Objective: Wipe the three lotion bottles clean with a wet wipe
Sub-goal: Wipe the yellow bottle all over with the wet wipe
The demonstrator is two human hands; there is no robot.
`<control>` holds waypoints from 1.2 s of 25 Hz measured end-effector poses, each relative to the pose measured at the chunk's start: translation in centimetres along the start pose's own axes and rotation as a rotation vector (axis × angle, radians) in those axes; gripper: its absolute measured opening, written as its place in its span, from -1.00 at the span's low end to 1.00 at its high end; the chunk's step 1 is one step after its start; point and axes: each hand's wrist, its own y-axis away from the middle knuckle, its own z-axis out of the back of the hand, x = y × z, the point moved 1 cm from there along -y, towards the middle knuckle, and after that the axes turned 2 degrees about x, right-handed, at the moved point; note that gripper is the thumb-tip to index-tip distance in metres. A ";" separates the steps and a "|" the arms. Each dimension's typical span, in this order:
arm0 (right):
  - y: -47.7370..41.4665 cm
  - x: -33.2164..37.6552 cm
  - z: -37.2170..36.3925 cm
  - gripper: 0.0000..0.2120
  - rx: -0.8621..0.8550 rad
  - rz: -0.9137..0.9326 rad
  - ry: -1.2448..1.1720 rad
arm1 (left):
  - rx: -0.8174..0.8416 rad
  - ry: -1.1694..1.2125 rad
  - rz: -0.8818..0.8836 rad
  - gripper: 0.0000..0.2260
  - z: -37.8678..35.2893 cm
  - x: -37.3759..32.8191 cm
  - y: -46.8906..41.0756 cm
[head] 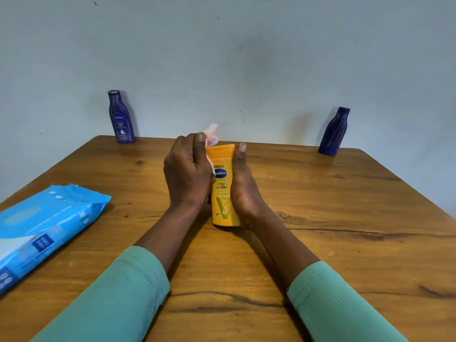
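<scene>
Your two hands meet at the middle of a wooden worktop point(320, 218), with a yellow lotion bottle point(223, 193) standing upright between them, orange cap on top and its base on the wood.

Your right grip point(244, 191) is wrapped round the right side of the bottle. The thumb lies straight up along the bottle's edge, and the other fingers are hidden behind it.

Your left grip point(188, 169) is curled closed round a wet wipe point(211, 135) and presses it against the upper left side of the bottle, just below the cap. A crumpled white tuft of the wipe sticks out above the knuckles.

Far beyond your left grip and off to its left, a dark blue Nivea bottle point(121, 119) stands upright at the back edge of the worktop, its label facing you. Far beyond your right grip and off to its right, a second dark blue bottle point(333, 133) stands at the same back edge, with no label showing. Both are well apart from your hands.

To the left of your left grip and nearer to you, a blue pack of wipes point(49, 225) lies flat at the worktop's left edge. Teal sleeves point(118, 299) cover both forearms. A pale wall point(246, 58) rises behind the worktop.
</scene>
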 end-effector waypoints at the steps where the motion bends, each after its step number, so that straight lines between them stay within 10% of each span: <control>1: 0.2 0.1 -0.1 -0.14 0.000 0.004 0.006 | -0.010 0.013 -0.038 -0.69 0.0 -0.4 -0.1; 8: 0.6 0.4 -0.4 -0.37 0.021 0.047 -0.064 | 0.136 -0.100 -0.289 -0.68 -0.5 -2.3 0.6; 16: -0.4 -0.9 -0.4 -0.11 -0.044 0.036 0.196 | -0.092 -0.046 0.205 -0.61 -0.6 -0.8 1.3; 24: -0.2 -1.5 -0.6 0.02 -0.089 0.005 0.118 | 0.173 0.087 -0.186 -0.77 -1.0 -0.7 0.9; 30: 0.2 -0.9 -0.4 -0.10 -0.070 0.010 0.219 | 0.019 -0.029 0.254 -0.59 -0.7 -0.9 0.9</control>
